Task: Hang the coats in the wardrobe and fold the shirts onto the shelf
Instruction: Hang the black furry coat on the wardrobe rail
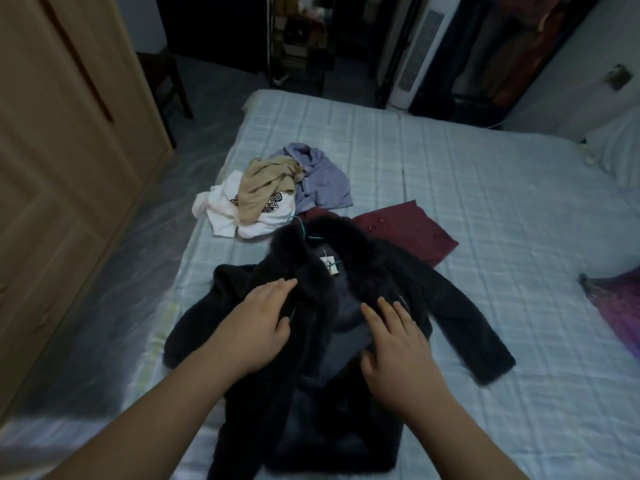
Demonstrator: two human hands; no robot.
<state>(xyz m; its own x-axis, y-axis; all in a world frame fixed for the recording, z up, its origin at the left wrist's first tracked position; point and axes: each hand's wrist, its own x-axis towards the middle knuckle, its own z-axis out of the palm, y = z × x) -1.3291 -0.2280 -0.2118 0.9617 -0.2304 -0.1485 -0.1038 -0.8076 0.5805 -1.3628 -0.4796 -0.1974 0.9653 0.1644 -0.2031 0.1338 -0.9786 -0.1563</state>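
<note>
Lying on one bed (450,174): two coats, three shirts.

A black fuzzy coat (346,306) lies open, front up, beside crumpled shirts (273,195) on the bed (485,202).

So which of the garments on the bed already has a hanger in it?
The black fluffy coat under both hands; a green hanger hook pokes from its collar. The others show none.

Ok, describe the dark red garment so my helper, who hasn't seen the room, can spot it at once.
Start at the bed with the pale checked cover. The black fuzzy coat lies spread open at the near edge; the dark red garment lies just beyond it, partly under its collar. It is the only one lying flat, unlike the crumpled white, beige and lavender pile to its left.
</note>
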